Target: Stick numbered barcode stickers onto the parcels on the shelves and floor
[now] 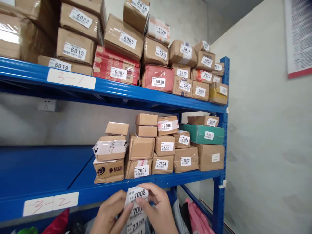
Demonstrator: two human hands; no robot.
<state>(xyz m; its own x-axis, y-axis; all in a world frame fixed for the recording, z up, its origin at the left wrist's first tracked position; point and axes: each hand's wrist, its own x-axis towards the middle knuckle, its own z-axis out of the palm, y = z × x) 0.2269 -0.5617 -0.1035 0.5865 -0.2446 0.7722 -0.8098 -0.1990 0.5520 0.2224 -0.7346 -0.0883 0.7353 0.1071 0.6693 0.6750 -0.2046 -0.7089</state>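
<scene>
Head view, bottom centre of the frame: a strip of white labels is held up between the left hand and the right hand. The left hand is nearly closed, its thumb and bent fingers pinching the left edge of the strip. The right hand is partly curled, its thumb lying on the front of the strip and its forefinger bent round the upper right edge. The top label reads 7008; the next is partly covered by a thumb, and 7010 shows below it.

Just above the hands, on the lower shelf of a blue rack, stand stacked boxes. The box marked 7007 is nearest the strip, beside the box marked 7004. A plain box rests on the 7007 box, and 2 smaller boxes sit above it. At centre right, a green box lies on a brown carton.

Across the top of the frame, the upper shelf carries more labelled boxes, among them a red box marked 6002. Handwritten cards read 3-1 at upper left and 3-2 at lower left. A pink bundle shows at lower right.
</scene>
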